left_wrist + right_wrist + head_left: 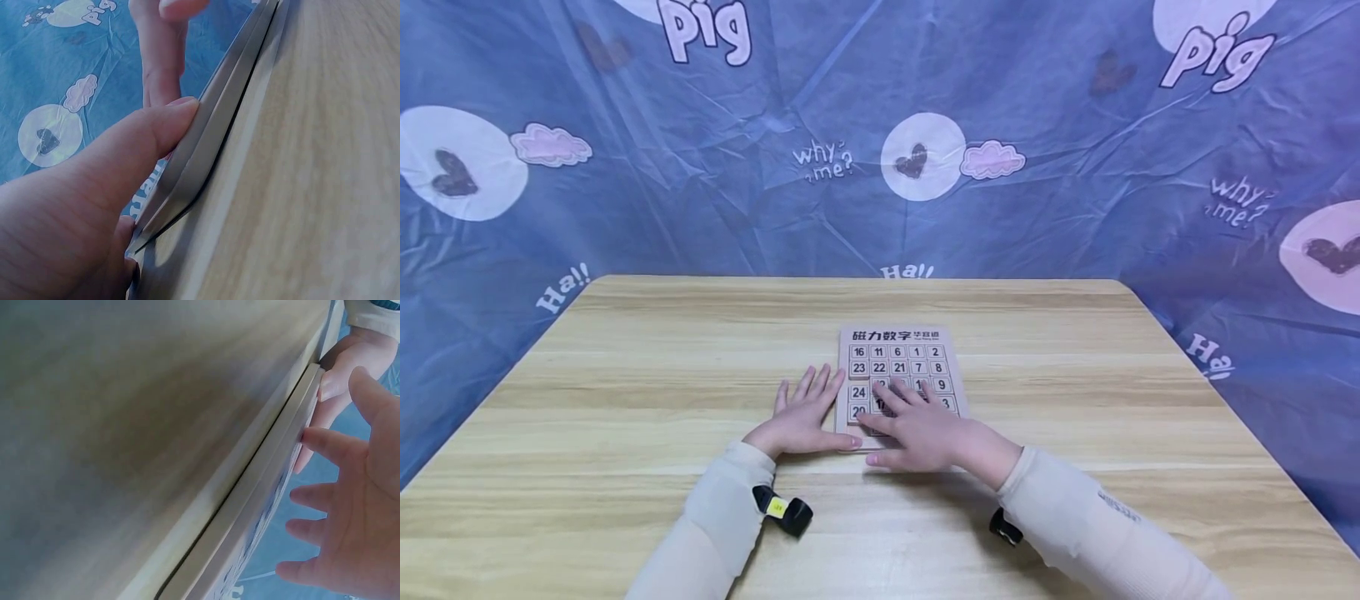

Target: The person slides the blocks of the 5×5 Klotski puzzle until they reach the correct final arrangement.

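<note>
A flat sliding number puzzle (891, 335) with square numbered tiles lies near the middle of the table. My left hand (805, 421) is at its left side, fingers spread and straight, the thumb on the lower left corner of the frame. In the left wrist view that thumb (172, 122) presses the puzzle's near edge. Spread above the lower tiles, my right hand (925, 433) hides several of them. Its index fingertip is at the tile numbered 20 (857, 409); in the right wrist view this index finger (334, 445) meets the board while the other fingers stay raised.
The light wood table (625, 400) reaches out on all sides of the puzzle. Behind it hangs a blue printed cloth (820, 83). Black wrist devices (790, 512) sit at both pale sleeves (715, 508).
</note>
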`<state>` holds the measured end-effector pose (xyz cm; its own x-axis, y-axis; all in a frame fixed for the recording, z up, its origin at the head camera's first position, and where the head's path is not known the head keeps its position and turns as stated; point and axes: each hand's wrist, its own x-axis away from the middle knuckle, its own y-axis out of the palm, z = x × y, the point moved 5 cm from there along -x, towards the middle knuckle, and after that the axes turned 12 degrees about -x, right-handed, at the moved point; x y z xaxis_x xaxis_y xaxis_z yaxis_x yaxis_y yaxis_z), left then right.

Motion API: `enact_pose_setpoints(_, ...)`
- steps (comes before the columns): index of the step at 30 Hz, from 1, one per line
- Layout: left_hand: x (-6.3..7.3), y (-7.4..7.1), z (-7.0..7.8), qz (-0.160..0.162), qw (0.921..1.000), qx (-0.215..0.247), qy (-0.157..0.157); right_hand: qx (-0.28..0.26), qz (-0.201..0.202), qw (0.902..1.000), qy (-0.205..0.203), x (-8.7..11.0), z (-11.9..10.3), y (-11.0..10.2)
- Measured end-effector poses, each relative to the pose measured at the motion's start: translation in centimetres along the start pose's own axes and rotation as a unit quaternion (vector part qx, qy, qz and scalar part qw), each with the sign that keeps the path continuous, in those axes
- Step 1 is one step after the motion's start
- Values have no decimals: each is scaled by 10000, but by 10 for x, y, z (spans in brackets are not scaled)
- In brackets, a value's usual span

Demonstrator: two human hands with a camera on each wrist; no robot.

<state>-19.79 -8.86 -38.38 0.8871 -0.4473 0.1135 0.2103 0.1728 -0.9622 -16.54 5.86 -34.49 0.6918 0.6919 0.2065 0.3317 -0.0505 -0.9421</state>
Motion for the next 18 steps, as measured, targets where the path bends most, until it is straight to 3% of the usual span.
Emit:
enact_pose_setpoints(11, 2, 0, -1, 23, 10000, 68, 40, -165, -41, 9997, 174, -6, 4, -5)
enact_pose_setpoints(18, 1, 0, 0, 4, 9999, 96, 54, -417, 275, 9987, 75, 28, 17, -11)
